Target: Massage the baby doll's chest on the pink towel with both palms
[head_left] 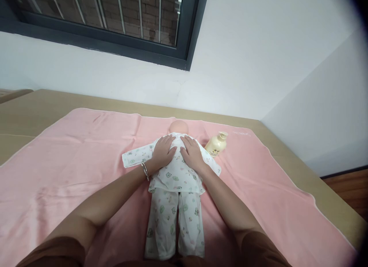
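A baby doll (178,127) lies on a pink blanket, its head at the far end and its legs toward me. It wears a white printed pajama top (175,177) and matching pajama pants (163,221). My left hand (163,152) rests flat on the upper left of the top, fingers stretched toward the head. Mirroring it, my right hand (192,152) lies flat on the upper right. Both hands are open and hold nothing; a small gap of cloth shows between the thumbs. A bracelet (145,171) circles my left wrist. The doll's face is not visible.
Right of the doll, a pale yellow pump bottle (217,144) stands tilted in view on the pink blanket (86,152). The blanket covers much of a wooden tabletop (57,100). Behind the table are a white wall (230,67) and a dark-framed window (184,56).
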The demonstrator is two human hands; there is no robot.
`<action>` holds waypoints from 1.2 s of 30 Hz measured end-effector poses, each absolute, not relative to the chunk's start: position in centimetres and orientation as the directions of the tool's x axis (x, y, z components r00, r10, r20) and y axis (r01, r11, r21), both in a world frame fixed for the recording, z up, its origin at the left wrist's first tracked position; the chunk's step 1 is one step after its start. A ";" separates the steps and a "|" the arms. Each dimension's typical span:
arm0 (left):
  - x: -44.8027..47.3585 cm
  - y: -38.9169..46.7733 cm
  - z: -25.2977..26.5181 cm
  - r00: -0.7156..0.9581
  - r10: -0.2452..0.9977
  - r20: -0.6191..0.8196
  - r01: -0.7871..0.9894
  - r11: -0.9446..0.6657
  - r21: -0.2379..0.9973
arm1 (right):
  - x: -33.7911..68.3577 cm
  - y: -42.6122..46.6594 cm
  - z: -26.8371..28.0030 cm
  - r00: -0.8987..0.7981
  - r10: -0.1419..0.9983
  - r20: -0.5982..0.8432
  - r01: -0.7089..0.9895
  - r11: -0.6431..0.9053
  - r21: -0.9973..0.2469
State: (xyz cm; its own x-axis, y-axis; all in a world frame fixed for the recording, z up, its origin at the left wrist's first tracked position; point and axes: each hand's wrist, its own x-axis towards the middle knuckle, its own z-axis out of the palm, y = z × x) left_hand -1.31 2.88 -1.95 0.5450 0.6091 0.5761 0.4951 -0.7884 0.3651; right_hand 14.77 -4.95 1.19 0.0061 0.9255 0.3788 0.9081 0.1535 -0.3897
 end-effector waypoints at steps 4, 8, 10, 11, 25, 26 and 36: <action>-1.4 2.7 -1.8 0.540 0.629 0.559 0.510 -0.773 0.377 | 15.8 -4.6 1.5 -0.008 0.943 0.332 0.867 0.171 -0.467; -1.5 2.5 -1.6 0.535 0.665 0.521 0.530 -0.744 0.407 | 17.7 -4.4 2.0 0.130 0.956 0.264 0.801 0.055 -0.596; -1.5 2.5 -1.7 0.526 0.669 0.525 0.514 -0.742 0.431 | 17.9 -4.6 2.3 0.230 0.935 0.270 0.788 -0.016 -0.615; -1.5 2.4 -1.8 0.511 0.669 0.539 0.502 -0.742 0.444 | 17.6 -4.7 2.4 0.237 0.928 0.289 0.797 -0.016 -0.604; -1.8 1.8 -3.1 0.294 0.653 0.698 0.423 -0.744 0.517 | 12.3 -7.0 1.1 -0.149 0.835 0.530 0.822 0.402 -0.403; -1.8 1.8 -3.1 0.294 0.652 0.699 0.422 -0.745 0.517 | 12.8 -6.6 1.0 -0.096 0.850 0.518 0.826 0.358 -0.435; -1.7 1.8 -3.1 0.315 0.652 0.690 0.418 -0.748 0.515 | 13.9 -5.3 2.0 -0.092 0.936 0.340 0.934 0.200 -0.296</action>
